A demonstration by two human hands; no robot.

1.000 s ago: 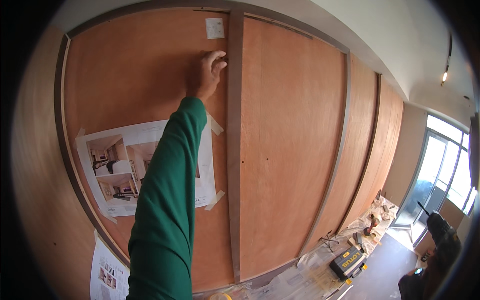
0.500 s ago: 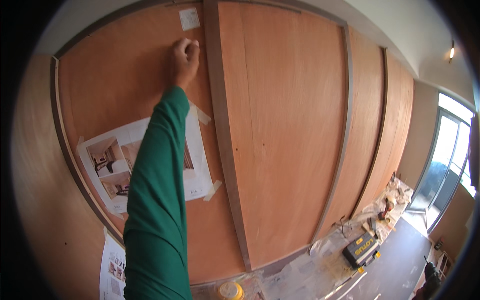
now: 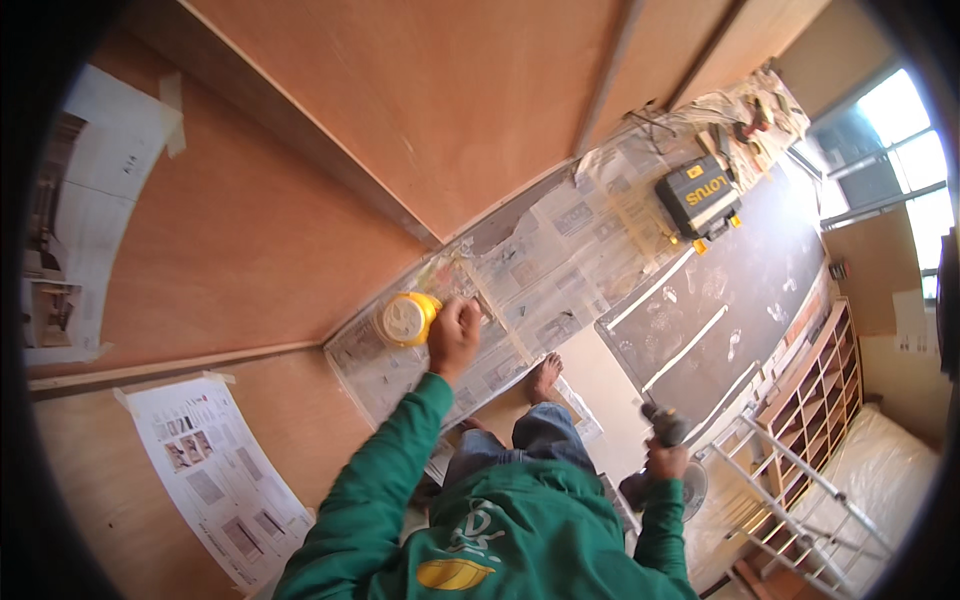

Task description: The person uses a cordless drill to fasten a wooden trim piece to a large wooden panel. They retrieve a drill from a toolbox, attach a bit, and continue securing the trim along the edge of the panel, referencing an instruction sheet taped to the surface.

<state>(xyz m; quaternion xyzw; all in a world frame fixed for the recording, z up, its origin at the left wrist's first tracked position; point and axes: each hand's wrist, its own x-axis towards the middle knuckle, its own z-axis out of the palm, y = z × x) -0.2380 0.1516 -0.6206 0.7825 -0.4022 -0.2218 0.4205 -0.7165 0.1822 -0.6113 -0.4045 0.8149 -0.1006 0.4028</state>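
Note:
My left hand (image 3: 455,340) has its fingers curled closed, just beside a round yellow tub (image 3: 405,320) with a pale top. Whatever those fingers may pinch is hidden. The tub stands on a surface covered with newspaper and clear plastic (image 3: 545,270), close against the orange-brown plywood wall (image 3: 230,230). Lower down on the right, my right hand (image 3: 668,465) is wrapped round the grip of a cordless drill (image 3: 668,425), its nose tilted away from me.
A black-and-yellow tool case (image 3: 695,195) lies on the covered surface, with loose tools beyond it. An aluminium ladder (image 3: 800,480), a fan (image 3: 694,490) and a wooden shelf rack (image 3: 820,390) are at right. Printed sheets (image 3: 215,475) are taped to the walls.
My left hand has come down from high on the plywood panel to beside the yellow tub. The view has tipped downward, bringing my right hand with the drill into sight.

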